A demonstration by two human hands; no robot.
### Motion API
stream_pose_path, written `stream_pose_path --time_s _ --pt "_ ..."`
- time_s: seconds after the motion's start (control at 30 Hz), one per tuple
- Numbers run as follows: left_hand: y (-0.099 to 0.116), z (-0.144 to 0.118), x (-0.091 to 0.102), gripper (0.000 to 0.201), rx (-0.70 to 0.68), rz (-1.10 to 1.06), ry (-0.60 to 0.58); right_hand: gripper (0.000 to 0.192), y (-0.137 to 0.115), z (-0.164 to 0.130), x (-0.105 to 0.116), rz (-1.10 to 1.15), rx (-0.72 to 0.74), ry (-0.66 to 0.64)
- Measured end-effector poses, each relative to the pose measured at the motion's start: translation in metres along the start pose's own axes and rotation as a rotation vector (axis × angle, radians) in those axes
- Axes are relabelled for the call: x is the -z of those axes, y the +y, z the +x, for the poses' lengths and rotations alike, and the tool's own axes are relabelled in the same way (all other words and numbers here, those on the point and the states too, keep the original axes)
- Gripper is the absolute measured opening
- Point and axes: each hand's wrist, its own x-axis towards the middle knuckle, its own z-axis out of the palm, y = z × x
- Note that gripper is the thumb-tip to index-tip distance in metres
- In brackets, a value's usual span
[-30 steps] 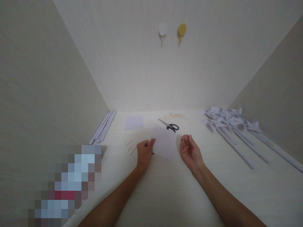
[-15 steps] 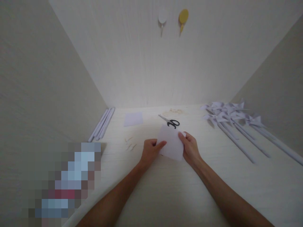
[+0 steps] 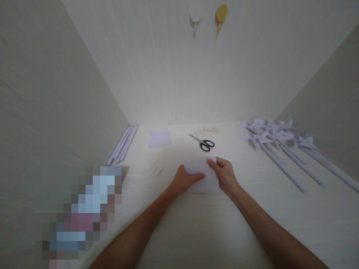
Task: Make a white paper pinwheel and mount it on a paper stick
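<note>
Between my two hands is a square sheet of white paper [image 3: 200, 184], raised in front of me over the table. My left hand [image 3: 187, 179] grips its left side, thumb stretched across the face and the other fingers hidden behind. My right hand [image 3: 224, 172] pinches the upper right edge, with the thumb on top. Just beyond the sheet lies a pair of scissors [image 3: 202, 142] with black handles, blades pointing away to the left. Another paper square [image 3: 159, 138] rests flat on the table at the back left.
Rolled paper sticks [image 3: 123, 145] lie along the left wall. Several paper pinwheels [image 3: 269, 136] on sticks are piled at the right. Small wooden bits [image 3: 156, 168] lie left of my hands, more [image 3: 210, 130] behind the scissors. White [image 3: 195, 15] and yellow [image 3: 221, 14] hooks hang on the back wall.
The held sheet has turned to sit squarer and dropped slightly towards me, uncovering the scissors' handles. My left thumb has slid further right across it. The view has shifted slightly.
</note>
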Motion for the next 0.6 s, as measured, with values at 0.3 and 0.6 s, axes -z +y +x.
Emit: stream_pose_path --time_s 0.3,0.6 --pt "-0.001 0.0 0.002 0.03 0.025 0.008 -0.13 0.027 -0.01 0.001 -0.002 0.159 -0.034 0.185" --pt "0.004 0.001 0.002 0.029 -0.014 -0.053 -0.159 0.026 -0.01 0.007 0.008 0.283 -0.007 0.207"
